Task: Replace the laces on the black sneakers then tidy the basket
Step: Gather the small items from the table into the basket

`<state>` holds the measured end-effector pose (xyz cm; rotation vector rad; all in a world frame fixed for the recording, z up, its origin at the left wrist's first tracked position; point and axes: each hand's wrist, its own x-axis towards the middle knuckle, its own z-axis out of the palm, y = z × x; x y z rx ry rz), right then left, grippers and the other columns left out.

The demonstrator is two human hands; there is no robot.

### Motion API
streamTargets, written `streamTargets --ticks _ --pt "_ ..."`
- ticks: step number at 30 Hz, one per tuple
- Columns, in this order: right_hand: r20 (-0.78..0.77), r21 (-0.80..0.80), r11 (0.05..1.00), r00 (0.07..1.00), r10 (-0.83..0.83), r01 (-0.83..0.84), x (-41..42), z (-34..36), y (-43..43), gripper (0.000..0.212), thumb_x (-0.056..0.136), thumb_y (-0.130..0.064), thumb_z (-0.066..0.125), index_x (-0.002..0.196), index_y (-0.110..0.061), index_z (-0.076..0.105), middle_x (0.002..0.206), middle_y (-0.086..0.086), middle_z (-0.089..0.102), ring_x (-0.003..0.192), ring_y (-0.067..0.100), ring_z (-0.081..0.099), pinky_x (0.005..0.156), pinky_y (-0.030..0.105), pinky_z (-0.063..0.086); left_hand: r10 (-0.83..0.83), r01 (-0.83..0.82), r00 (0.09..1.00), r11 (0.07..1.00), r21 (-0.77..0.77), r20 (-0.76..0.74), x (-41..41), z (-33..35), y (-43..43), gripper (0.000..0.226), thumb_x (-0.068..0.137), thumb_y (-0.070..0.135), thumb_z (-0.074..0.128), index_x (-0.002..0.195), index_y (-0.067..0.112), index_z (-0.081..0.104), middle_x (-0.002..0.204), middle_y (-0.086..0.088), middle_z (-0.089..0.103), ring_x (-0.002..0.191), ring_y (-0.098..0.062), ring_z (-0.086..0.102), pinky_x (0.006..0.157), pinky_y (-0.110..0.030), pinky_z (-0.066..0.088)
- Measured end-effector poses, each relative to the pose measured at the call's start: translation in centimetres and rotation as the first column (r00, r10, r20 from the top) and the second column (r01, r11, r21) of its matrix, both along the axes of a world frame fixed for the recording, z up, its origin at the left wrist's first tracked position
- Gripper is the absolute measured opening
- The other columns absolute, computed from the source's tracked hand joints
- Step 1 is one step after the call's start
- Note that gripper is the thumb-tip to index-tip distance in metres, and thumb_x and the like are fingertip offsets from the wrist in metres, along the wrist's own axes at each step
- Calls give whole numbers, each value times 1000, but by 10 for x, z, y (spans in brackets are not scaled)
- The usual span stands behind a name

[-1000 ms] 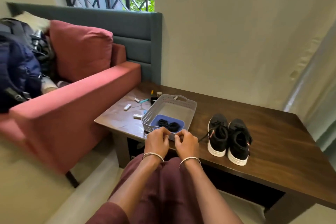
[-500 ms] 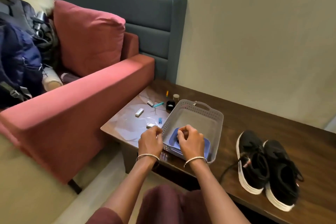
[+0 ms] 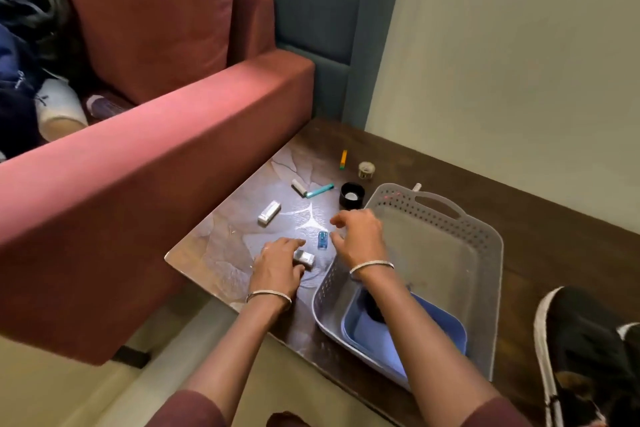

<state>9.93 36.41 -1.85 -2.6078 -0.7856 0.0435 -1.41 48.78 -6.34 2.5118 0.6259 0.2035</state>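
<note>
The grey perforated basket (image 3: 485, 239) stands on the dark wooden table (image 3: 554, 246). A blue tray (image 3: 446, 326) lies in its near end, with a black lace bundle (image 3: 372, 308) mostly hidden behind my right forearm. The black sneakers (image 3: 588, 340) sit at the lower right, cut by the frame edge. My left hand (image 3: 278, 265) pinches a small silver-white box (image 3: 305, 257) lying on the table left of the basket. My right hand (image 3: 360, 236) hovers over the basket's left rim, fingers loosely curled and holding nothing, just right of a small blue item (image 3: 322, 240).
Loose on the table beyond my hands: a white box (image 3: 269, 213), a white tube (image 3: 299, 187), a teal pen (image 3: 319, 191), a black lid (image 3: 352, 195), a tape roll (image 3: 366, 170), an orange marker (image 3: 343, 159). The red sofa arm (image 3: 138, 166) borders the table's left edge.
Both hands left the blue tray and moved left. My left hand now holds the small box; my right hand hangs beside the blue item. The view tilted down and left.
</note>
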Motion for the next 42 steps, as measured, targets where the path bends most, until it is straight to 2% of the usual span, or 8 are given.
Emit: streamTargets --ticks 3,5,8,15,23,27,33,42 --pt "-1 -251 966 998 58 -56 17 -4 18 29 88 -24 64 116 -24 71 113 1 71 121 25 53 119 44 13 1 -1 1000 999 54 3 9 -6 4 32 87 24 71 119 25 69 117 2 68 115 -25 56 95 -39 41" --pt "21 -342 937 997 75 -63 20 -3 26 30 86 -22 65 115 -27 71 109 0 71 122 24 53 118 55 -13 12 -14 1000 997 70 24 13 -7 5 23 87 28 72 109 23 72 108 0 70 109 -27 58 89 -38 42" --pt "4 -448 890 995 101 -88 22 1 39 30 87 -24 64 117 -29 69 106 2 71 116 26 58 113 60 -21 54 -57 995 998 39 79 13 -7 7 18 85 27 74 101 19 72 98 -3 69 100 -28 59 83 -37 43" --pt "77 -365 929 993 93 -59 13 -5 44 18 87 -17 59 99 -23 71 97 4 72 104 27 64 120 59 -4 201 -179 959 976 -121 198 2 11 -3 18 83 19 77 100 15 72 98 -3 73 92 -22 66 75 -25 43" --pt "-91 392 918 995 -31 65 25 31 -34 30 74 -17 82 103 -15 74 98 -1 73 90 14 67 84 29 53 82 12 939 962 -271 334 17 59 -30 25 74 18 86 97 17 75 84 7 71 76 -7 66 70 -17 54" --pt "-208 351 921 973 -97 167 27 28 -85 35 70 -12 85 101 -16 71 87 -4 70 78 13 67 80 32 57 -118 160 950 979 -125 287 35 64 -56 26 77 25 84 100 21 75 89 5 75 80 -14 69 76 -36 57" --pt "-342 245 944 931 -129 221 24 2 -116 34 64 -11 91 92 -16 73 82 -1 72 72 12 69 80 37 59 -129 120 991 973 198 35 56 60 -97 31 86 44 70 101 18 66 92 -5 69 98 -27 58 71 -35 45" --pt "-364 88 972 916 -171 216 31 -18 -109 41 61 -21 94 98 -17 75 89 1 75 83 19 70 83 34 57 -71 121 980 953 278 -184 89 41 -121 26 91 19 62 113 8 55 108 -19 67 101 -40 65 78 -43 51"
